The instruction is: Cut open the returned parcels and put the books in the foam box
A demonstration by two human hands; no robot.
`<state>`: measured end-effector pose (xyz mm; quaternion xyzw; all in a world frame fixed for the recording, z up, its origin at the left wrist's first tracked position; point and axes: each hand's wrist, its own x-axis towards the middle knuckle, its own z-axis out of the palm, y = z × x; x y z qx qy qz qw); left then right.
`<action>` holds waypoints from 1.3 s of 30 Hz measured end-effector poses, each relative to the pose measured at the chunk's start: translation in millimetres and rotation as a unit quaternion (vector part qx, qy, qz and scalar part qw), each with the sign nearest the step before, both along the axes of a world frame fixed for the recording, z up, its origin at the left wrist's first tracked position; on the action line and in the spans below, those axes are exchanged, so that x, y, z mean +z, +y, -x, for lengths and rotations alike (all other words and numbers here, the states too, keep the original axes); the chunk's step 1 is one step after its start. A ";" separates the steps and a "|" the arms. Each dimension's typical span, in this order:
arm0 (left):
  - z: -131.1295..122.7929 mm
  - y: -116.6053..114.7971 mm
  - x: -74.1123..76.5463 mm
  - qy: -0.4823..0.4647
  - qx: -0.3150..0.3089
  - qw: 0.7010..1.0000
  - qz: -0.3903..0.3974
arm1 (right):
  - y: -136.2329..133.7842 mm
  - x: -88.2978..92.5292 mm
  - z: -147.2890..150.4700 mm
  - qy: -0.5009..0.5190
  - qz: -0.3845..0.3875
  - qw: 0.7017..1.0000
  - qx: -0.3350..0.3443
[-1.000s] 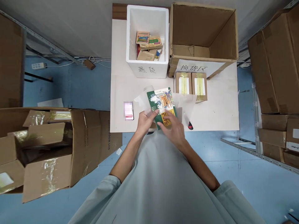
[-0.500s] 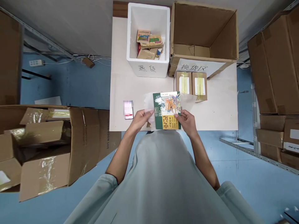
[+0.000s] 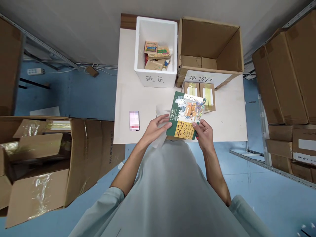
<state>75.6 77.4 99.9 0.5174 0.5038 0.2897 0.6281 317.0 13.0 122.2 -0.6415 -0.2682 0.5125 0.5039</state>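
A green-covered book point(image 3: 186, 115) with a colourful picture and a yellow title panel is tilted in front of me, its top leaning to the right. My right hand point(image 3: 204, 133) grips its lower right corner, thumb on the cover. My left hand point(image 3: 157, 127) is by the book's left edge, its thumb at the cover. Thin white wrapping paper point(image 3: 159, 141) hangs crumpled between and below that hand's fingers; the book hides part of it. Something brown shows under the book's lower edge, too covered to make out.
On the table point(image 3: 125, 98) lies a phone point(image 3: 134, 120). Behind are a white foam box point(image 3: 158, 79) holding several small packages, a large cardboard box point(image 3: 235, 74), and two small taped cartons point(image 3: 208, 97). A big carton point(image 3: 81, 158) of boxes stands left; stacked cartons point(image 3: 283, 85) stand right.
The book has turned clockwise and shifted to the right with my right hand. The wrapping paper has come away from its right side and gathered at my left hand. The view has tilted slightly.
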 end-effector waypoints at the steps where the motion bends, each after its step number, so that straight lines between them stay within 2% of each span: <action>1: -3.8 0.8 2.3 -0.038 -0.010 0.998 0.040 | 0.3 -1.6 1.9 0.010 -0.003 1.000 -0.003; 3: -9.9 2.2 3.0 -0.082 0.002 0.993 0.080 | 0.8 -6.7 4.8 0.021 -0.010 1.000 -0.004; 6: -13.3 4.9 0.5 -0.097 0.025 0.993 0.065 | 1.7 -15.6 4.6 -0.002 -0.014 1.000 0.016; 9: -9.7 13.1 4.8 -0.072 0.007 0.997 -0.004 | 3.0 -18.3 -2.7 -0.155 -0.045 0.987 0.004; 11: -5.6 23.0 14.7 -0.034 -0.025 0.997 -0.069 | 4.2 -13.7 -9.4 -0.330 -0.095 0.939 -0.018; 13: -2.2 35.1 29.2 0.023 -0.076 0.986 -0.146 | 6.2 -5.5 -14.6 -0.483 -0.139 0.865 0.002; 15: -0.7 47.3 45.3 0.084 -0.143 0.963 -0.214 | 9.4 2.7 -16.8 -0.557 -0.162 0.812 0.071; 17: -1.2 57.4 59.4 0.130 -0.210 0.936 -0.251 | 13.5 8.0 -16.2 -0.560 -0.171 0.797 0.145; 19: -2.5 65.0 68.8 0.149 -0.253 0.920 -0.258 | 17.6 9.5 -14.5 -0.530 -0.170 0.808 0.195; 21: -3.0 70.7 72.0 0.143 -0.248 0.923 -0.257 | 20.2 8.2 -12.7 -0.486 -0.166 0.831 0.213; 23: -1.6 75.3 69.3 0.118 -0.175 0.940 -0.268 | 20.7 5.7 -10.7 -0.436 -0.156 0.865 0.192; 25: 1.3 78.4 61.9 0.086 -0.055 0.957 -0.273 | 19.8 3.6 -7.7 -0.368 -0.138 0.910 0.132; 27: 3.7 78.0 52.4 0.049 0.037 0.970 -0.234 | 18.4 2.8 -3.4 -0.278 -0.112 0.952 0.060; 29: 3.6 72.9 43.9 0.005 0.049 0.988 -0.148 | 17.6 3.7 1.7 -0.183 -0.087 0.979 0.013; 31: 0.4 64.0 39.1 -0.042 0.019 0.997 -0.064 | 17.9 5.9 6.6 -0.114 -0.072 0.991 -0.003; 33: -4.0 54.8 38.7 -0.087 0.015 0.996 -0.022 | 19.1 8.1 10.3 -0.077 -0.069 0.995 -0.006; 36: -7.7 46.4 43.7 -0.130 0.048 0.990 -0.010 | 22.3 8.9 12.2 -0.060 -0.069 0.996 -0.008; 39: -6.1 45.1 49.4 -0.140 0.053 0.989 0.000 | 26.7 7.4 10.4 -0.071 -0.058 0.996 -0.017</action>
